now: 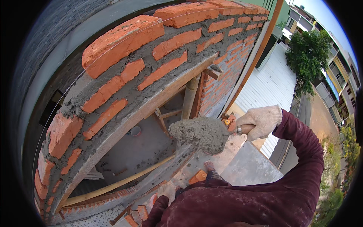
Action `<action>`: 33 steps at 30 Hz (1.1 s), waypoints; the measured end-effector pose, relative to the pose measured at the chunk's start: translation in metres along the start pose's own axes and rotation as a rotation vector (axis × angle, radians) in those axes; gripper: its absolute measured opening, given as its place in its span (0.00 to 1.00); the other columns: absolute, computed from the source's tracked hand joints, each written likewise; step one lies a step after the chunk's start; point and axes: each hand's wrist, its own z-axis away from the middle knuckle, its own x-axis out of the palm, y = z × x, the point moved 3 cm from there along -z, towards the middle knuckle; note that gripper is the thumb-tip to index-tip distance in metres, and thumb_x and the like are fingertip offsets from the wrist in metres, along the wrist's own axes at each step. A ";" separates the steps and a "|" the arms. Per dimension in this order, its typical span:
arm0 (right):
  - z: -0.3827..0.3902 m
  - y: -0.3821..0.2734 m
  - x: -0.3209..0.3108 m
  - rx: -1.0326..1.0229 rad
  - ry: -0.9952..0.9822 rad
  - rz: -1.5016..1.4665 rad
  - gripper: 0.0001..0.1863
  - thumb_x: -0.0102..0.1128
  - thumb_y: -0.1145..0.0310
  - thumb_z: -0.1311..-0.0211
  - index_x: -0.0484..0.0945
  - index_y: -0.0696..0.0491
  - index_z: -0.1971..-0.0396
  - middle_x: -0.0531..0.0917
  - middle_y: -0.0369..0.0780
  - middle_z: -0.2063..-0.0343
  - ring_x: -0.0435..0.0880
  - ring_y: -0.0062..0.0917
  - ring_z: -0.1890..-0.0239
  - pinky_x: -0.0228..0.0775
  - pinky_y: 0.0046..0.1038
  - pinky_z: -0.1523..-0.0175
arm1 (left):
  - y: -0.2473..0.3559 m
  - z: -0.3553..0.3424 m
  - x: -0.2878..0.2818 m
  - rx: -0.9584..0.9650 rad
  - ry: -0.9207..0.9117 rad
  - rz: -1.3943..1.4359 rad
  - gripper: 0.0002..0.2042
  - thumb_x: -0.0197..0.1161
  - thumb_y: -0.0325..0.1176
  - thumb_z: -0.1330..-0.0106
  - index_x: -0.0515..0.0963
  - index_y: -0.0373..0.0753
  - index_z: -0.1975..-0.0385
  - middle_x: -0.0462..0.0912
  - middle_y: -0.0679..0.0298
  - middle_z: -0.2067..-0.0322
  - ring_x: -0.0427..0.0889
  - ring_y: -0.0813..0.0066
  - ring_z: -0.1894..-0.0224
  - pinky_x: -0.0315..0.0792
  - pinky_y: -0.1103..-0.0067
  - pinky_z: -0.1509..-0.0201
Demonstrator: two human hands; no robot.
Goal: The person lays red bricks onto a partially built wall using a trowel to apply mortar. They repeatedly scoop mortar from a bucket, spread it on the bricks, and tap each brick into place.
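Sleeve [302, 159] nearest; we held mortar [200, 133] up, right hand [266, 122] fingers round trowel [247, 129], left hand [166, 190] fingers unreadable; next likely needed level carry.

Right hand [261, 123] (gloved) in a curled grip, elbow [314, 154] bent; left hand [167, 191] low.

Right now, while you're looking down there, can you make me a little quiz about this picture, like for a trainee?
1. Which hand grips the trowel?
2. True or false: the blade is bare.
3. Pick one. The right sleeve is:
A) green
B) maroon
C) yellow

Key:
1. The right hand, in a pale glove.
2. False: grey mortar is heaped on it.
3. B.
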 end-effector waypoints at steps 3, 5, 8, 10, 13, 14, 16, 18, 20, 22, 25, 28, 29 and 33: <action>-0.005 -0.082 -0.019 -0.048 -0.090 0.145 0.12 0.68 0.68 0.44 0.76 0.59 0.69 0.76 0.32 0.79 0.77 0.18 0.82 0.70 0.25 0.78 | -0.033 -0.015 -0.007 -0.052 0.030 0.053 0.36 0.61 0.63 0.37 0.76 0.43 0.35 0.79 0.45 0.39 0.76 0.45 0.35 0.69 0.61 0.32; -0.016 -0.139 -0.028 -0.272 -0.138 0.391 0.20 0.69 0.64 0.45 0.78 0.62 0.58 0.77 0.36 0.78 0.79 0.20 0.81 0.71 0.25 0.79 | -0.066 -0.006 -0.002 -0.098 0.034 0.073 0.34 0.61 0.62 0.36 0.79 0.42 0.39 0.81 0.46 0.41 0.77 0.46 0.36 0.70 0.61 0.33; -0.006 -0.204 -0.041 -0.239 0.007 0.472 0.25 0.72 0.57 0.51 0.78 0.63 0.60 0.80 0.39 0.78 0.80 0.21 0.81 0.74 0.23 0.79 | -0.103 0.013 0.002 -0.091 0.179 0.139 0.33 0.60 0.62 0.36 0.81 0.41 0.42 0.83 0.46 0.43 0.79 0.44 0.38 0.71 0.59 0.33; -0.012 -0.251 -0.044 -0.352 0.108 0.506 0.26 0.73 0.56 0.57 0.78 0.62 0.66 0.79 0.38 0.81 0.77 0.19 0.88 0.73 0.19 0.83 | -0.107 0.026 -0.006 -0.175 0.162 0.105 0.34 0.59 0.62 0.36 0.81 0.41 0.41 0.82 0.46 0.42 0.78 0.44 0.37 0.70 0.58 0.32; -0.036 -0.315 -0.053 -0.514 0.143 0.536 0.25 0.71 0.54 0.57 0.78 0.61 0.68 0.77 0.37 0.84 0.72 0.16 0.90 0.69 0.17 0.86 | -0.111 0.058 -0.008 -0.307 0.160 0.189 0.35 0.59 0.64 0.36 0.80 0.40 0.39 0.82 0.44 0.42 0.78 0.44 0.36 0.69 0.59 0.31; -0.041 -0.337 -0.046 -0.570 0.210 0.602 0.25 0.71 0.54 0.57 0.78 0.60 0.67 0.76 0.36 0.82 0.73 0.16 0.88 0.70 0.18 0.83 | -0.121 0.068 -0.004 -0.350 0.174 0.232 0.36 0.58 0.64 0.36 0.79 0.40 0.39 0.82 0.44 0.42 0.78 0.45 0.36 0.68 0.59 0.30; -0.068 -0.375 -0.062 -0.634 0.212 0.787 0.26 0.74 0.54 0.58 0.78 0.57 0.65 0.76 0.33 0.79 0.74 0.19 0.78 0.73 0.22 0.70 | -0.134 0.071 -0.002 -0.319 0.216 0.262 0.38 0.58 0.66 0.36 0.79 0.39 0.37 0.81 0.43 0.41 0.77 0.44 0.35 0.68 0.60 0.30; -0.083 -0.402 -0.036 -0.620 0.194 0.686 0.14 0.65 0.60 0.39 0.80 0.55 0.64 0.77 0.34 0.78 0.73 0.19 0.77 0.70 0.24 0.69 | -0.147 0.079 0.006 -0.318 0.260 0.316 0.39 0.58 0.66 0.36 0.78 0.38 0.36 0.81 0.42 0.41 0.77 0.44 0.34 0.67 0.61 0.29; -0.103 -0.423 -0.015 -0.573 0.290 0.891 0.10 0.60 0.63 0.33 0.81 0.55 0.64 0.78 0.35 0.78 0.73 0.19 0.79 0.69 0.24 0.71 | -0.157 0.092 0.014 -0.339 0.305 0.390 0.40 0.58 0.67 0.36 0.77 0.38 0.36 0.80 0.42 0.40 0.76 0.44 0.34 0.67 0.61 0.29; -0.135 -0.418 -0.018 -0.676 0.566 1.438 0.08 0.63 0.69 0.42 0.75 0.54 0.67 0.73 0.36 0.78 0.68 0.25 0.76 0.71 0.27 0.63 | -0.165 0.090 0.008 -0.316 0.338 0.427 0.39 0.59 0.66 0.36 0.77 0.37 0.36 0.80 0.42 0.40 0.75 0.44 0.33 0.66 0.61 0.29; -0.152 -0.383 0.035 -0.675 0.824 1.697 0.15 0.59 0.76 0.37 0.79 0.54 0.50 0.86 0.47 0.68 0.89 0.40 0.64 0.82 0.40 0.60 | -0.172 0.094 0.009 -0.346 0.363 0.435 0.39 0.59 0.65 0.37 0.78 0.37 0.37 0.80 0.41 0.40 0.74 0.45 0.33 0.66 0.62 0.29; -0.135 -0.381 0.051 -0.728 1.109 1.685 0.12 0.61 0.72 0.32 0.76 0.53 0.51 0.85 0.46 0.67 0.88 0.42 0.63 0.83 0.41 0.58 | -0.188 0.102 0.006 -0.326 0.297 0.437 0.37 0.60 0.62 0.37 0.78 0.36 0.38 0.80 0.41 0.41 0.74 0.45 0.33 0.66 0.62 0.29; -0.124 -0.383 0.052 -0.790 1.218 1.650 0.10 0.62 0.70 0.31 0.75 0.52 0.52 0.84 0.46 0.68 0.88 0.43 0.64 0.82 0.41 0.59 | -0.199 0.103 0.006 -0.309 0.270 0.444 0.37 0.60 0.62 0.36 0.79 0.36 0.38 0.81 0.41 0.41 0.74 0.45 0.33 0.66 0.62 0.29; -0.020 -0.367 0.053 -0.577 0.908 1.282 0.22 0.60 0.52 0.29 0.79 0.59 0.52 0.78 0.40 0.78 0.77 0.23 0.77 0.70 0.28 0.68 | -0.224 0.090 -0.001 -0.313 0.173 0.491 0.33 0.59 0.57 0.34 0.80 0.35 0.40 0.83 0.44 0.43 0.77 0.49 0.35 0.68 0.64 0.32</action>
